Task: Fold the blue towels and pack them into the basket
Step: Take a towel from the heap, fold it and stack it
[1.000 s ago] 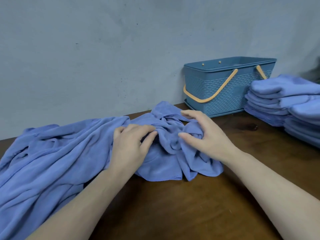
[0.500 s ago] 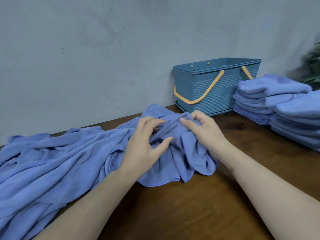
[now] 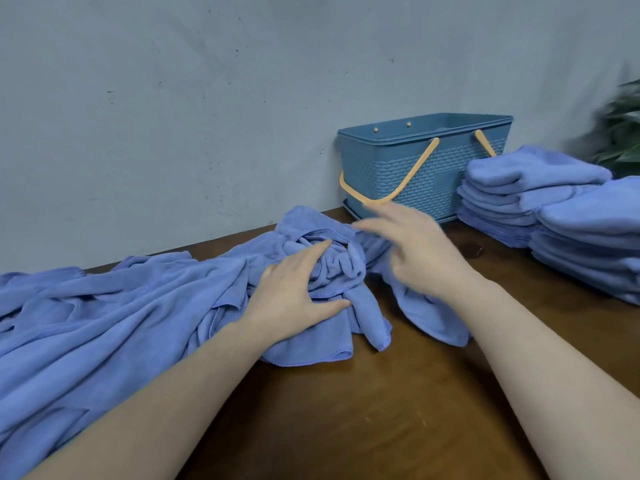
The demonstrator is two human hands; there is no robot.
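1. Left hand [image 3: 294,292] spread flat on the towel [image 3: 332,271], fingers apart and fairly straight, pressing into the bunched middle rather than pinching it.
2. Right hand [image 3: 419,247] blurred, raised just above the cloth, fingers apart and loosely extended, gripping nothing that shows.
3. Towel crumpled under both hands, near end hanging toward the table [image 3: 381,410] edge, far end running into the loose heap [image 3: 104,323] at left (hard to say where one towel stops and the next begins).
4. Likely trouble: grabbing a fold instead of a corner, so two layers or a neighbour's hem come up together and drag the heap along.
5. Basket [image 3: 426,168] at the wall, well apart from both hands, interior hidden; folded stacks [image 3: 554,202] just beside it at right.
6. Further risk: a wide sweep of the right arm toppling the stacks.
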